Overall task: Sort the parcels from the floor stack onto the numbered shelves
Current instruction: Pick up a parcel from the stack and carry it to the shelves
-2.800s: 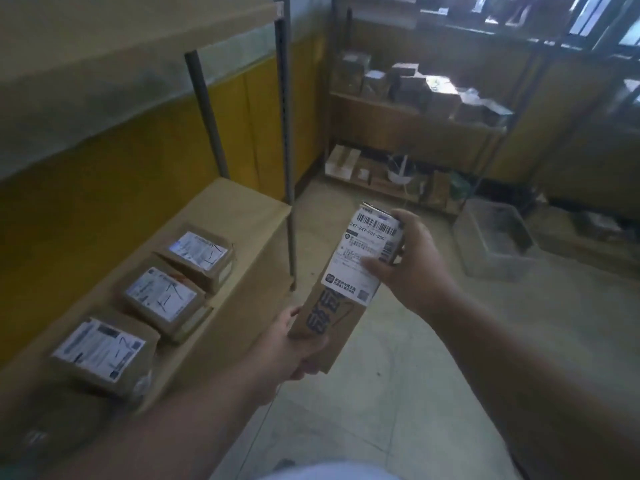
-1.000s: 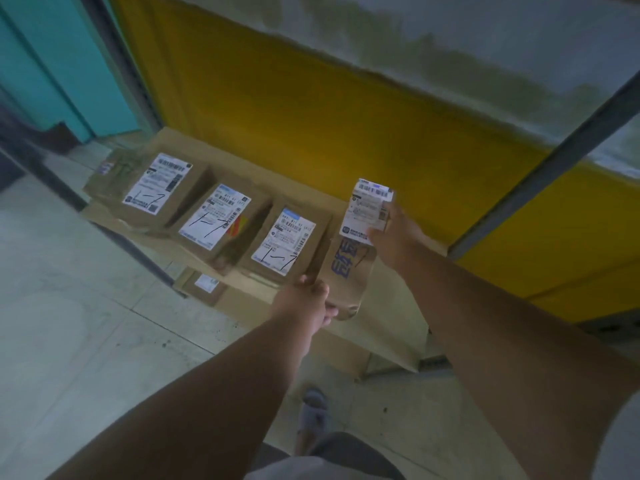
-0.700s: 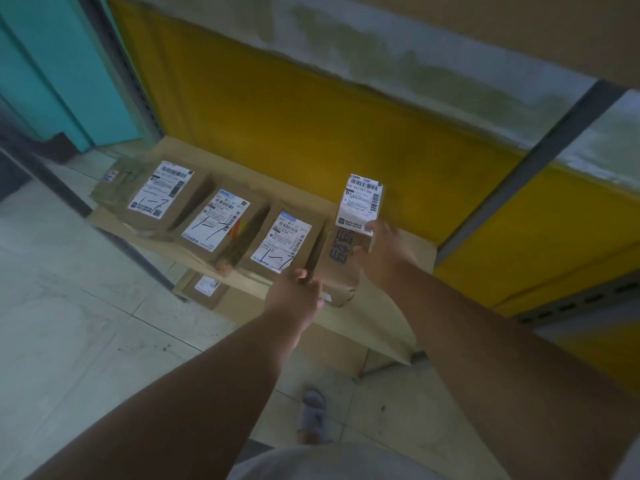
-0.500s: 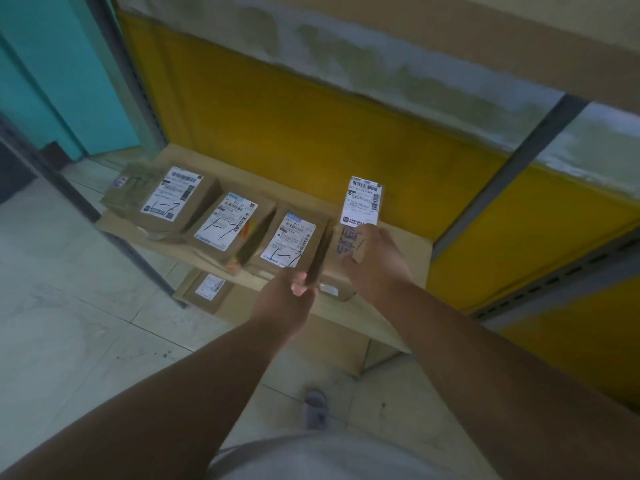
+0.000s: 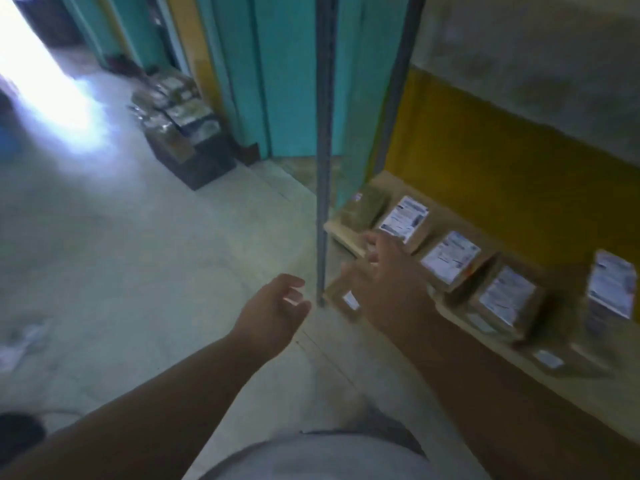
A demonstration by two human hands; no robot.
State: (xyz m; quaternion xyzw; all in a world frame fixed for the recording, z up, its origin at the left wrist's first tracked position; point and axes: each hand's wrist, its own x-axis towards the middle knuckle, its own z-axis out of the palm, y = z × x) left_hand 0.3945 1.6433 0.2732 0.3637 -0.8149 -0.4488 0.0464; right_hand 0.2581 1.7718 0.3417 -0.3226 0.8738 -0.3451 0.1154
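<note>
The tall brown parcel with a white label (image 5: pixel 611 289) stands on the low wooden shelf (image 5: pixel 349 237) at the far right, at the end of a row of several labelled brown parcels (image 5: pixel 450 261). My left hand (image 5: pixel 273 317) hangs over the floor with fingers loosely curled, holding nothing. My right hand (image 5: pixel 384 275) is spread with straight fingers in front of the shelf's left end, touching nothing. The view is blurred by motion.
A grey metal shelf post (image 5: pixel 323 150) stands just past my hands. A pile of parcels (image 5: pixel 180 123) lies on the floor by the teal wall. One small parcel (image 5: pixel 346 299) lies under the shelf. Bright light falls on the floor at the upper left.
Both hands have let go of the tall parcel, which now stands on the shelf. My view has swung left and my hands have pulled back from the shelf.
</note>
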